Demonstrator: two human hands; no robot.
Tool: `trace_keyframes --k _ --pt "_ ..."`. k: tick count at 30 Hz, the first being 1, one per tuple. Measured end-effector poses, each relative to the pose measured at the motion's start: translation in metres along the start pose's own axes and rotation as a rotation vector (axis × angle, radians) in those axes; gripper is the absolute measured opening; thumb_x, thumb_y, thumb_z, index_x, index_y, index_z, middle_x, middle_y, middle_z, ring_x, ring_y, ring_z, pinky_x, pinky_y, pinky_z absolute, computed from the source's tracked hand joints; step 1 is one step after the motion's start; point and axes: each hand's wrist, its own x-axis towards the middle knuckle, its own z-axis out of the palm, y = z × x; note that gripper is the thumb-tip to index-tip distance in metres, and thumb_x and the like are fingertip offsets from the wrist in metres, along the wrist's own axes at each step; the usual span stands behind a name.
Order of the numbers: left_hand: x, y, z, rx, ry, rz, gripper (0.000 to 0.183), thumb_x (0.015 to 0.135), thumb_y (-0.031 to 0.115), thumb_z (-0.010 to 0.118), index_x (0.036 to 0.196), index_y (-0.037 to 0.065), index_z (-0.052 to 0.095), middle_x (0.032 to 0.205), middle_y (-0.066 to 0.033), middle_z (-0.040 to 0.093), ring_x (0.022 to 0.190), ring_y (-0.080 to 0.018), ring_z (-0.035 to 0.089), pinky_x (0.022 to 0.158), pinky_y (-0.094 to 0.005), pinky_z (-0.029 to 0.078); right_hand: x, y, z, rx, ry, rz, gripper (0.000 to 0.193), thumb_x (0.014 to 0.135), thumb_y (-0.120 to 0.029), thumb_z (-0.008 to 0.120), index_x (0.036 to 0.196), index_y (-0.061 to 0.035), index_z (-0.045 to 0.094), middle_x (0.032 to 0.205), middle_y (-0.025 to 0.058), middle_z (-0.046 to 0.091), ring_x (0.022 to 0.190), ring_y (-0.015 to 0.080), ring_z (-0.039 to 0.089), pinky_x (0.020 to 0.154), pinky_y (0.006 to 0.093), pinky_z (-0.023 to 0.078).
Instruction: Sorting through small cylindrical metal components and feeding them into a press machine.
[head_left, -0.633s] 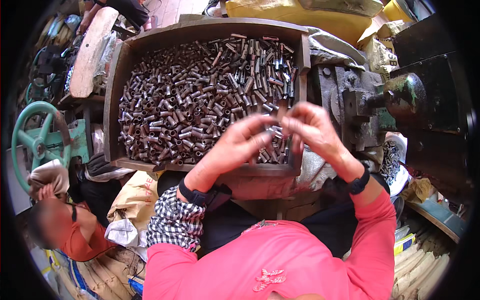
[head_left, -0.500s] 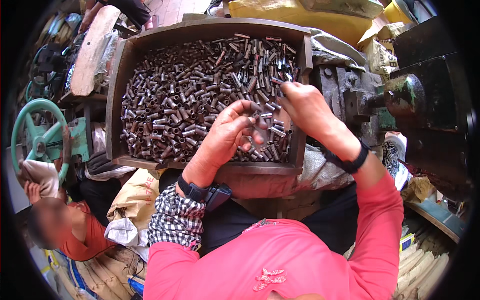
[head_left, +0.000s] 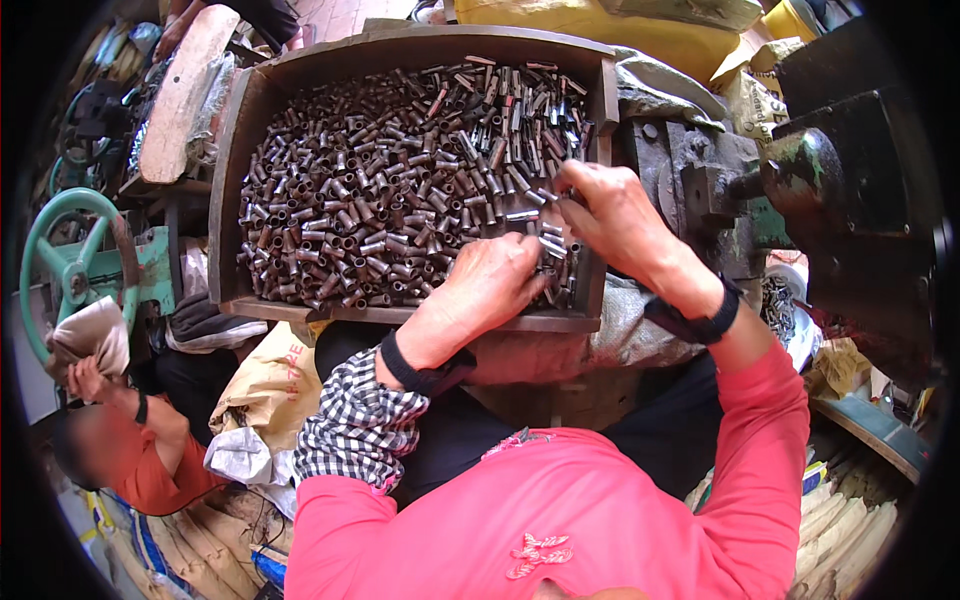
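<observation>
A wooden tray (head_left: 420, 318) in front of me holds a heap of short metal sleeves (head_left: 345, 200), dark and flared at one end. Narrower, shinier metal pieces (head_left: 520, 110) lie together in its far right part. My left hand (head_left: 485, 285) rests over the near right of the heap, back upward, its fingers curled down; what they hold, if anything, is hidden. By the tray's right wall, my right hand (head_left: 620, 220) has thumb and forefinger bent toward each other. Loose shiny sleeves (head_left: 552, 240) lie between the two hands. Whatever the right fingers grip is too small to make out.
Close on the right stands a dark, heavy machine (head_left: 840, 190). A green handwheel (head_left: 75, 270) is at the left, with another person (head_left: 165, 460) in orange below it. Paper sacks (head_left: 265, 390) lie left of my knees. A wooden board (head_left: 185, 95) stands beyond the tray's left side.
My left hand has turned from palm up with spread fingers to palm down, lower and nearer the heap. The right hand has shifted slightly; the bright piece at its fingertips no longer shows clearly.
</observation>
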Motion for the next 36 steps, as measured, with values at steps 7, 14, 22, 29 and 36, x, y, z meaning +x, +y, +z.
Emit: trace_keyframes --k 7,14,22,29,36 --pt "0.013 0.005 0.002 -0.006 0.000 -0.212 0.028 0.074 0.023 0.069 0.094 0.005 0.064 0.080 -0.0167 0.064 0.078 -0.0333 0.063 0.068 -0.0411 0.048 -0.069 -0.026 -0.008 0.254 0.130 0.170 0.013 0.077 -0.002 0.061 0.090 0.0016 0.059 0.079 0.0161 0.059 0.069 0.0289 0.064 0.059 0.0344 0.050" --pt "0.017 0.007 0.005 0.009 -0.059 -0.233 0.026 0.073 0.022 0.068 0.091 0.003 0.064 0.082 -0.0182 0.064 0.082 -0.0329 0.063 0.071 -0.0398 0.048 -0.097 -0.030 -0.004 0.794 0.217 0.441 0.011 0.081 0.003 0.055 0.091 0.0053 0.059 0.083 0.0063 0.058 0.078 0.0143 0.066 0.057 0.0231 0.053" --pt "0.013 0.003 -0.001 0.083 -0.096 -0.243 0.023 0.075 0.022 0.067 0.089 0.004 0.063 0.078 -0.0196 0.063 0.079 -0.0355 0.062 0.068 -0.0441 0.049 -0.078 -0.013 -0.005 0.501 0.160 0.302 0.009 0.079 0.000 0.059 0.087 0.0036 0.058 0.079 0.0123 0.060 0.071 0.0223 0.066 0.057 0.0301 0.050" --pt "0.015 0.008 0.006 0.221 -0.067 -0.177 0.022 0.075 0.020 0.067 0.087 0.004 0.058 0.075 -0.0171 0.063 0.072 -0.0362 0.062 0.063 -0.0450 0.050 -0.056 -0.004 -0.001 0.331 0.192 0.150 0.008 0.077 -0.002 0.061 0.083 0.0019 0.058 0.075 0.0168 0.060 0.065 0.0285 0.064 0.057 0.0351 0.048" --pt "0.015 0.005 0.007 0.225 -0.043 -0.200 0.022 0.075 0.019 0.066 0.081 0.002 0.054 0.076 -0.0165 0.063 0.072 -0.0360 0.062 0.063 -0.0455 0.050 -0.067 -0.001 0.007 0.554 0.074 0.303 0.009 0.086 -0.005 0.060 0.091 0.0014 0.058 0.075 0.0049 0.065 0.057 0.0079 0.061 0.046 0.0198 0.046"
